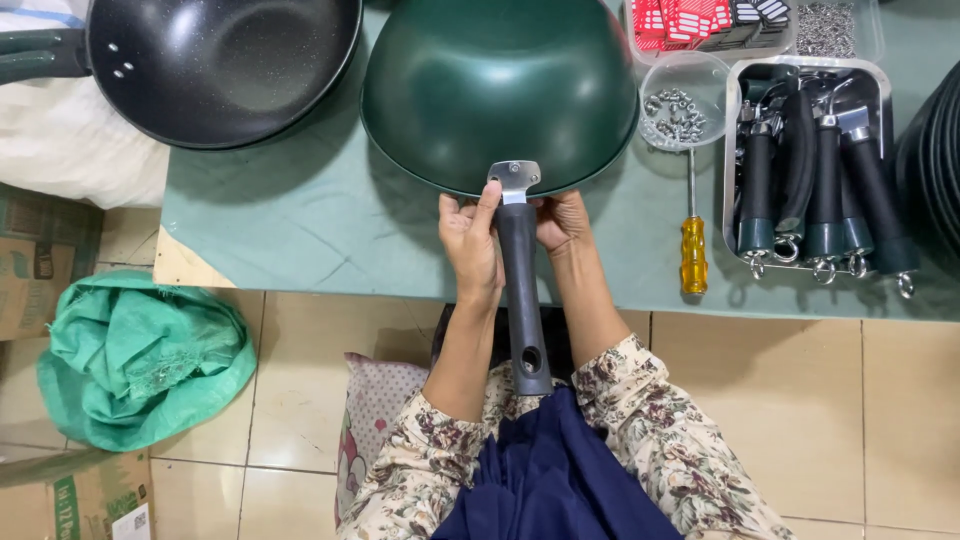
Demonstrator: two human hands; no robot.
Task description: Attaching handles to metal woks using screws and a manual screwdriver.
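While one upturned green wok (490,80) lies on the desk (290,220), both hands grip its long dark handle (522,300). The left hand (470,245) and right hand (562,222) pinch it just below the metal bracket (513,180).

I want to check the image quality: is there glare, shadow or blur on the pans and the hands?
Head view: soft, even light; a dull sheen on the green wok and the black pan, no harsh glare; faint shadow under the wok; left hand, right hand and dark handle are sharp.
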